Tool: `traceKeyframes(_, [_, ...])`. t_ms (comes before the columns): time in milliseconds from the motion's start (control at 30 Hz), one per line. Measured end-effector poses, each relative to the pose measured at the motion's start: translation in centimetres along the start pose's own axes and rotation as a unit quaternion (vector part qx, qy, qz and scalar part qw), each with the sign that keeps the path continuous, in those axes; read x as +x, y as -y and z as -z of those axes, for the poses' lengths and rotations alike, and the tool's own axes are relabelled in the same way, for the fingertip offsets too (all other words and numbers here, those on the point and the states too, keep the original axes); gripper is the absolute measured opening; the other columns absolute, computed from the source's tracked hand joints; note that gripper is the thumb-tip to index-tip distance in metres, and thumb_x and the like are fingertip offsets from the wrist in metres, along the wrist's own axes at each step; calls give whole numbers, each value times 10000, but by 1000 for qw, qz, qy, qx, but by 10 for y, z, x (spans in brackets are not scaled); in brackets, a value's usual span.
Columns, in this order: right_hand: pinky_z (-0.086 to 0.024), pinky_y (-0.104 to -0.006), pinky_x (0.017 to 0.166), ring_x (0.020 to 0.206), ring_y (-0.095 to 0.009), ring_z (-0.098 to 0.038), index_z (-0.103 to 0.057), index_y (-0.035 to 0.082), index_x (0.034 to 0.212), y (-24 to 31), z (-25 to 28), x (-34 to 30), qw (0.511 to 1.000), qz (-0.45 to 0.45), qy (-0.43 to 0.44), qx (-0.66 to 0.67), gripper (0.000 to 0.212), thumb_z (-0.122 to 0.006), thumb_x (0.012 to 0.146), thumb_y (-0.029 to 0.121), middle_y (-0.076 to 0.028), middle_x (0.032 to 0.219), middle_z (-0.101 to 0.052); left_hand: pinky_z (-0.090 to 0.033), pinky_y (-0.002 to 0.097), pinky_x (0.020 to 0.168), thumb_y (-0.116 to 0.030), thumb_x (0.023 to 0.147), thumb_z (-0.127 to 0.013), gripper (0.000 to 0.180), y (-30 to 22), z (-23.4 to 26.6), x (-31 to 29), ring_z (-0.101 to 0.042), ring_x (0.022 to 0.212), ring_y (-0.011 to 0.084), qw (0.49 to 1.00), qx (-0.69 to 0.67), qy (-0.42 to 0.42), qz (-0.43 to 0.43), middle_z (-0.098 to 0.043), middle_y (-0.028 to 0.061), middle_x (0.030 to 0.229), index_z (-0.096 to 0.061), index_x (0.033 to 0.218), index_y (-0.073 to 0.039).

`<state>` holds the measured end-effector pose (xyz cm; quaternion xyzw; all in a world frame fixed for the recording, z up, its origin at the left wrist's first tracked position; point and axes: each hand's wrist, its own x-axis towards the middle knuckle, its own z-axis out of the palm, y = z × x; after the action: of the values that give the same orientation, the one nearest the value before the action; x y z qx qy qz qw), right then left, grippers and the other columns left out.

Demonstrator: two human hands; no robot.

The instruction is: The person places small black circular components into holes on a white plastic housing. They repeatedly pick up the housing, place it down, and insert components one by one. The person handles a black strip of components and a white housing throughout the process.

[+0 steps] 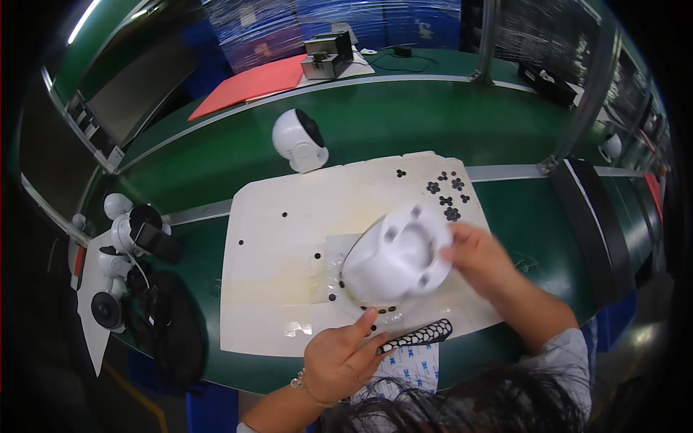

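Right hand (478,254) closed on white dome housing (396,254), tilted, base up, mid-right of white mat (274,238). Left hand (338,361) at mat's near edge, fingers curled round black perforated strip (419,336), index fingertip extended. Loose black pads (445,193) at mat's far right corner.

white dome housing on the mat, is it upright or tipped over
Tipped. The white dome housing lies tilted on the white mat, its recessed underside with round holes facing up. The right hand steadies its edge; the left hand is just below it.
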<state>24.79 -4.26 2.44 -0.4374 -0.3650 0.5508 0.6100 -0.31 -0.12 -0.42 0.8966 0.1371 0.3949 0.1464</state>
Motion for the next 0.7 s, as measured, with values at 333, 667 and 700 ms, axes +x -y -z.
traceKeyframes(333, [-467,-385,744,894,-253,-558,-624,62,967,3,148,139,510,249,-228,-792,228,-529,761,71,-62,970,-587,-467,281,570,-160,635,-750,312,-2,9,6,-612,672,173,998,-26,64,-11,-640,43,923,-643,918,-86])
traceKeyframes(667, [-375,-422,913,1096,-247,-509,-602,43,1031,-16,67,194,587,131,-19,-798,293,-508,797,192,-93,1077,-596,-472,273,599,-185,668,-734,363,-4,8,3,-608,708,157,994,-39,104,8,-626,19,850,-622,1001,-93])
traceKeyframes(700, [-349,-418,938,1144,-245,-469,-601,51,1042,-33,58,206,635,182,5,-751,312,-519,806,239,-100,1116,-579,-473,272,602,-187,671,-732,371,-3,8,2,-607,713,155,993,-36,115,4,-624,18,846,-619,1012,-93])
